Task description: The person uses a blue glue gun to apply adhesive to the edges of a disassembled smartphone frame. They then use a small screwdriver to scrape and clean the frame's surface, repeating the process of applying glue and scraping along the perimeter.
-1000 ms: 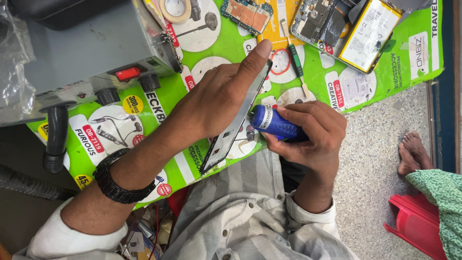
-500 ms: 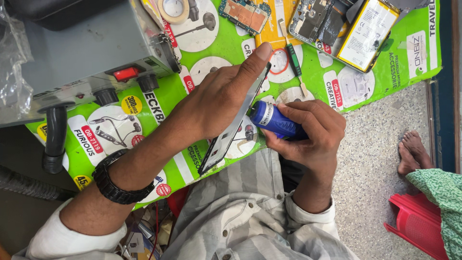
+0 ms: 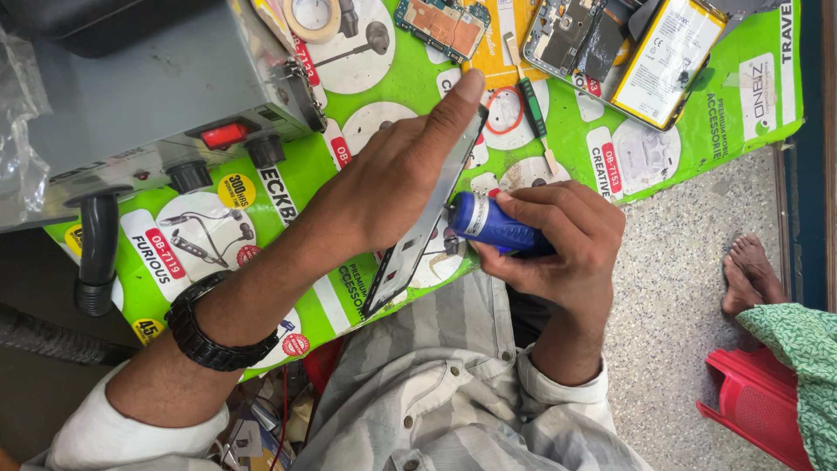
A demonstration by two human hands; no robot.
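Bright green printed sheeting covers the workbench, with speckled stone floor beyond its right edge. At the near edge of the bench, the left hand grips a thin phone frame on its edge, thumb and fingers clamped along its length and the forefinger stretched up its top end, so the frame stands tilted over the person's lap. The right hand is closed round a small blue tube, whose nozzle end touches the frame's edge about midway down. Beside the tube, a green-handled screwdriver lies on the sheeting, and toward the far edge sit a bare circuit board, an opened phone body and a yellow-rimmed battery. A grey metal box with a red switch and black knobs fills the far left corner, with a roll of tape next to it. Off the bench on the right, another person's bare feet rest near a red plastic stool. The likely slip, as I judge it, is too hard a squeeze: the tube's contents could spread across the frame, or onto the gripping fingers, since they sit so close to the nozzle. The frame is also held only at its edges, so pressure from the tube could twist it loose.
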